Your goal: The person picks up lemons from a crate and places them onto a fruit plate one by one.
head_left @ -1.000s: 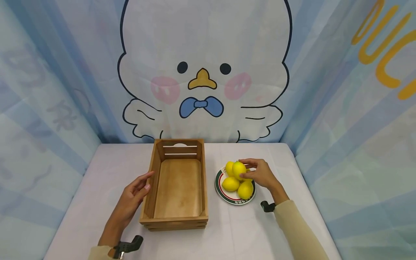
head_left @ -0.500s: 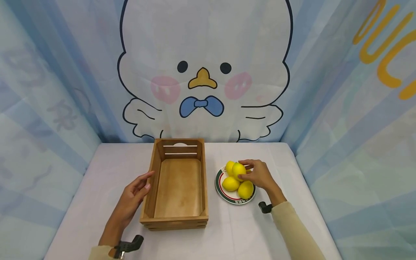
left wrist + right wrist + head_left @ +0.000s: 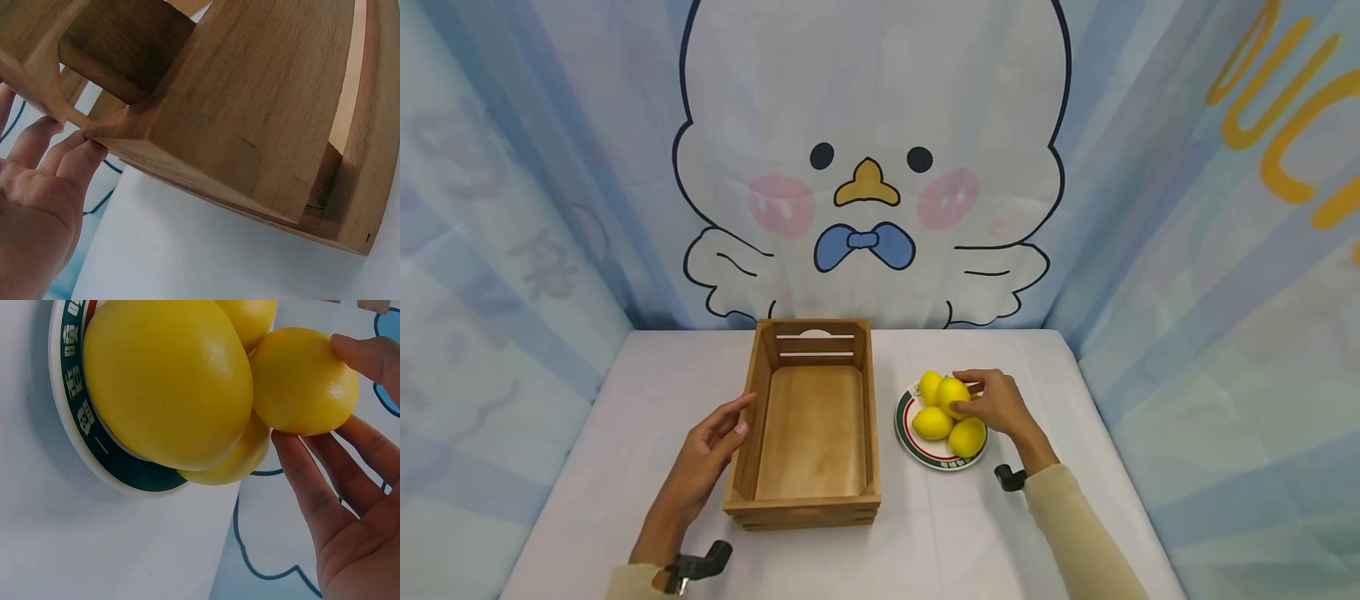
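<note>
My right hand (image 3: pixel 1000 408) pinches the top lemon (image 3: pixel 953 395) between thumb and fingers. That lemon (image 3: pixel 305 381) sits on the pile in the right wrist view, the thumb on one side and several fingertips on the other. More yellow lemons (image 3: pixel 932 423) lie under and around it on a white plate (image 3: pixel 912 450) with a green and red rim. At the left, my left hand (image 3: pixel 703 454) touches the outer side of a wooden crate (image 3: pixel 805 512) with loosely extended fingers. In the left wrist view, those fingertips (image 3: pixel 87 156) meet the crate's slatted side.
The crate's bare wooden floor (image 3: pixel 811 433) shows from above, left of the plate. Both stand on a white-covered table (image 3: pixel 940 542). Behind it hangs a curtain (image 3: pixel 865 100) with a cartoon bird, and further curtains close in both sides.
The right wrist and forearm have shifted slightly left while the fingers stay on the top lemon. The left hand and the crate look unmoved.
</note>
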Demonstrator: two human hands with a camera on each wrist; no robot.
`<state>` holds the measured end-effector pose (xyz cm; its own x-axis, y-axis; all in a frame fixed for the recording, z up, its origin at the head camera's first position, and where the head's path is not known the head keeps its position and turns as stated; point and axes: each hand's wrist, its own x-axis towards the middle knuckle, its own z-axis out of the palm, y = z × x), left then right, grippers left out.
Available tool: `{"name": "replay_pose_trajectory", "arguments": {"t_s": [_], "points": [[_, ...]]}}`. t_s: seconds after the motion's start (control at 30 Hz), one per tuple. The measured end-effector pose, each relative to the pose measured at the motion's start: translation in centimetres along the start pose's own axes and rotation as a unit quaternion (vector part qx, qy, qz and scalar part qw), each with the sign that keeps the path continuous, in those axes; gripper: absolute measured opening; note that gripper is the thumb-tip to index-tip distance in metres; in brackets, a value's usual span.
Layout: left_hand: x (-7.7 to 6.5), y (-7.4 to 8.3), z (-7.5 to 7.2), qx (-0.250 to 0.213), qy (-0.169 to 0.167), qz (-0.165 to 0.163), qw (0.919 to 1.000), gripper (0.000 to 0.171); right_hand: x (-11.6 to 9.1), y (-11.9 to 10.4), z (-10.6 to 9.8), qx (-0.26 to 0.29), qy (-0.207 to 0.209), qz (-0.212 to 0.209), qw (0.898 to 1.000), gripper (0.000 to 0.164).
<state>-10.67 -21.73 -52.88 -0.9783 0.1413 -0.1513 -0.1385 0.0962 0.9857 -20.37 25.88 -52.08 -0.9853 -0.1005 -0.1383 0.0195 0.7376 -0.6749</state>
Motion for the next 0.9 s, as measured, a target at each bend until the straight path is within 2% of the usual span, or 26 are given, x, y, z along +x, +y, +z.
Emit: {"name": "replay_pose_trajectory", "arguments": {"t_s": [0.17, 0.4, 0.57, 0.7, 0.9], "points": [[0.3, -0.1, 0.2, -0.001, -0.001, 0.000, 1.0000, 0.057, 0.0, 0.1, -0.1, 0.004, 0.002, 0.012, 1.000, 0.059], [0.7, 0.4, 0.6, -0.003, -0.003, -0.004, 1.0000, 0.057, 0.0, 0.3, -0.4, 0.007, 0.014, 0.021, 1.000, 0.057], [0.7, 0.1, 0.5, 0.000, -0.008, 0.005, 1.0000, 0.057, -0.4, 0.4, -0.3, 0.027, 0.029, 0.028, 0.999, 0.057], [0.6, 0.0, 0.2, 0.005, -0.007, 0.009, 0.9999, 0.057, -0.9, 0.3, 0.0, 0.034, 0.051, 0.011, 0.998, 0.059], [0.1, -0.1, -0.1, 0.008, -0.006, 0.008, 0.9999, 0.057, -1.7, 0.0, 0.6, 0.007, 0.078, -0.016, 0.997, 0.059]]}}
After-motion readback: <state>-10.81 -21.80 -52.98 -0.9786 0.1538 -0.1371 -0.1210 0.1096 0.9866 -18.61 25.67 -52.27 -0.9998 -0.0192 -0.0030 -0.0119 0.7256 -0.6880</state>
